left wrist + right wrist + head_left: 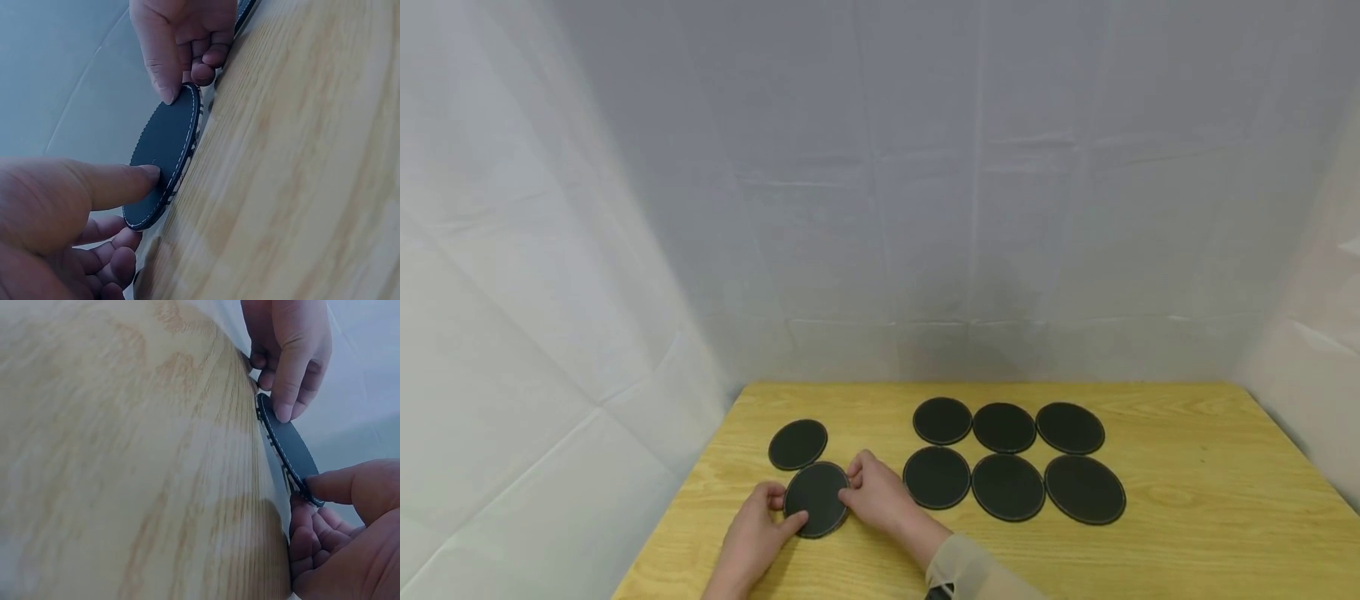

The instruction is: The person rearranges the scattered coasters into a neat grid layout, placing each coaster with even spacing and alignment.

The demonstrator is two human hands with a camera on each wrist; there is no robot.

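A round black coaster (817, 498) with pale stitching sits at the near left of the wooden table (1187, 500), held from both sides. My left hand (786, 510) pinches its left edge, thumb on top and fingers curled under, as the left wrist view shows for the left hand (140, 209). My right hand (850, 487) pinches the right edge the same way; in the right wrist view the right hand (310, 509) has its thumb on the coaster (290, 447). The coaster (165, 150) looks raised slightly off the wood.
A second black coaster (797, 443) lies just behind the held one. Several more coasters (1007, 458) lie in two rows to the right. White cloth walls enclose the table on three sides.
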